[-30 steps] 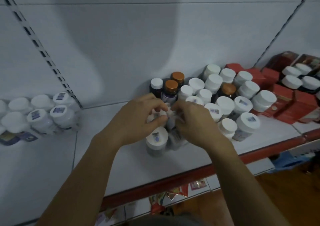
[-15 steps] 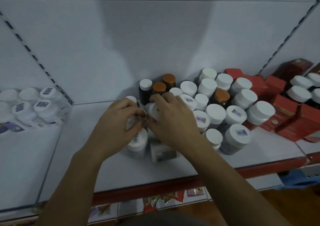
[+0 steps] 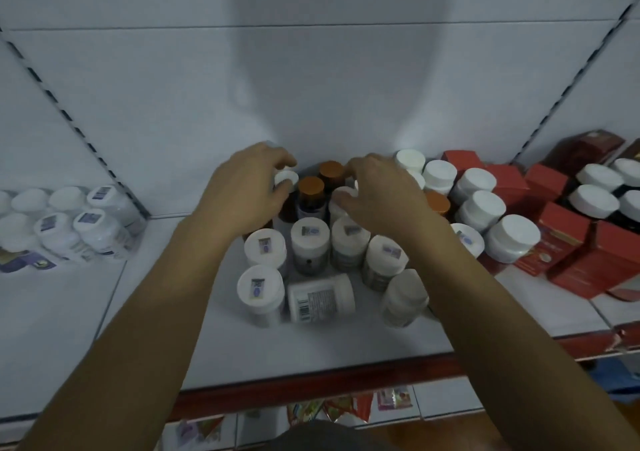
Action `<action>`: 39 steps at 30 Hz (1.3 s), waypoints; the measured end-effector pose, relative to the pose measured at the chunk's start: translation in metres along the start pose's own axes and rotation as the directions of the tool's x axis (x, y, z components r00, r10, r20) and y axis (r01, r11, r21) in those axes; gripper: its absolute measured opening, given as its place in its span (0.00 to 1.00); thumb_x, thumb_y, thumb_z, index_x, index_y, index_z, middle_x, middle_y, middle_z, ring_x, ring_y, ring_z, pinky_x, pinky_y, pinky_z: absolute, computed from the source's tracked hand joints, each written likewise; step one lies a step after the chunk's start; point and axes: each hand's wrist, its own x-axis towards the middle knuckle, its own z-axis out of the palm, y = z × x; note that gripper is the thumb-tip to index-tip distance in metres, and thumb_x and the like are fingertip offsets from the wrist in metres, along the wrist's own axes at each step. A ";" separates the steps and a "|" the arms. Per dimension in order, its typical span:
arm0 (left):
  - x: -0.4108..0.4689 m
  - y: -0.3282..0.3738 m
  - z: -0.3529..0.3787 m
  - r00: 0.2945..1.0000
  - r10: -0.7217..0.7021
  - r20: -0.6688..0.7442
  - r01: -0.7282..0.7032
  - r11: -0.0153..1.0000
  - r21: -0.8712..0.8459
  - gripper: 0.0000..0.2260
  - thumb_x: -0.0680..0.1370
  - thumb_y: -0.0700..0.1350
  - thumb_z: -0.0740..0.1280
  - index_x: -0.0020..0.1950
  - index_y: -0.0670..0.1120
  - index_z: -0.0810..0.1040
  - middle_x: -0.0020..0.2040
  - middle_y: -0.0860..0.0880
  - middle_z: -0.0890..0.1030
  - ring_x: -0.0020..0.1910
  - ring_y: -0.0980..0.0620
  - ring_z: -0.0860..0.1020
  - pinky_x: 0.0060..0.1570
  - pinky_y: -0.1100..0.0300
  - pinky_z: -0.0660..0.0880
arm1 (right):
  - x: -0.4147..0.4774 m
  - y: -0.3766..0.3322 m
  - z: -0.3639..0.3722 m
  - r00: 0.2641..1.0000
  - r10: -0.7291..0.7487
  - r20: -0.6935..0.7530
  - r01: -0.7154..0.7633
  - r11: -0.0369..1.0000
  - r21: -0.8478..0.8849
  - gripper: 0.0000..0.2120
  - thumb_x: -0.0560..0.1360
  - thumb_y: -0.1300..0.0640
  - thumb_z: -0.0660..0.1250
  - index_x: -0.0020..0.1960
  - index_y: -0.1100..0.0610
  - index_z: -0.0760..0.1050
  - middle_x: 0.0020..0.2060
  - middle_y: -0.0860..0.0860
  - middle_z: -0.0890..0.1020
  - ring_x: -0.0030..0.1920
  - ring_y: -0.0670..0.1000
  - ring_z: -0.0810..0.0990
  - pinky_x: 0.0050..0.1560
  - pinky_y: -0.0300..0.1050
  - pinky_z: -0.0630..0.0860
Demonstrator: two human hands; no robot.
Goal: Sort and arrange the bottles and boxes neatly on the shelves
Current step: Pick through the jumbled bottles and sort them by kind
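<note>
Several white-capped bottles stand clustered mid-shelf, among them stickered ones [image 3: 309, 234] in front and two orange-capped brown bottles [image 3: 311, 187] behind. My left hand [image 3: 242, 194] reaches to the back row, finger and thumb pinching the white cap of a dark bottle [image 3: 287, 178]. My right hand [image 3: 384, 198] hovers curled over a white-capped bottle [image 3: 346, 192], thumb and fingers on either side of its cap. One white bottle [image 3: 320, 298] lies on its side at the front. Another bottle [image 3: 403, 298] stands tilted beside my right forearm.
Red boxes [image 3: 568, 253] and wide white-lidded jars [image 3: 512, 239] crowd the right of the shelf. A second group of white bottles [image 3: 86, 222] sits on the left shelf section beyond a slotted upright [image 3: 86, 139]. The shelf's red front edge [image 3: 311, 381] runs below my forearms.
Both hands have parted and moved from the front bottles back toward the wall. The left one now pinches the rear white-capped dark bottle. The view has shifted.
</note>
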 end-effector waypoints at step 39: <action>0.009 0.046 -0.018 0.947 -0.245 0.208 0.282 0.325 -0.903 0.12 0.83 0.40 0.61 0.64 0.47 0.80 0.52 0.49 0.85 0.48 0.50 0.83 0.43 0.55 0.76 | -0.037 0.036 -0.046 0.845 0.473 -0.250 0.036 0.416 0.909 0.14 0.86 0.59 0.55 0.61 0.57 0.79 0.47 0.52 0.82 0.37 0.45 0.76 0.38 0.42 0.76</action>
